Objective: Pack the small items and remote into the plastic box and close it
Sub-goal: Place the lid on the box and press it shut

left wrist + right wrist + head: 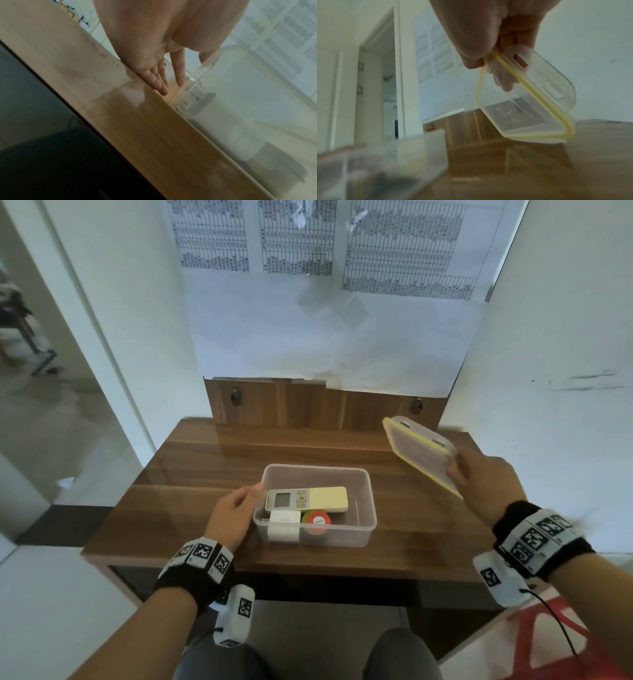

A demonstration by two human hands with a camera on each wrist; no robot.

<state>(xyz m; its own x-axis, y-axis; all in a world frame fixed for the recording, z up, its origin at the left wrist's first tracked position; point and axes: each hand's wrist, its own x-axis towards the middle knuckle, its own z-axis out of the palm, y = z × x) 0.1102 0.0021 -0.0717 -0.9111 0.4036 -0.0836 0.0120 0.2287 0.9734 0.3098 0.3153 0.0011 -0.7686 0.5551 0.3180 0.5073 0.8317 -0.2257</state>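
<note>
A clear plastic box (364,501) stands open in the middle of the wooden table (191,460). Inside it lie a pale yellow remote (308,500), a white adapter (284,525) and a round red-topped item (318,521). My left hand (236,513) rests against the box's left wall (202,70) with straight fingers (159,83). My right hand (479,474) grips the clear lid with its yellow seal (419,451), tilted in the air to the right of the box. In the right wrist view the thumb and fingers pinch the lid's near edge (522,94).
A wooden back panel (308,405) with two knobs rises behind the table, with papers on the wall above. A doorway opens at the left. A red and white bag (548,645) sits at the lower right beside my knees.
</note>
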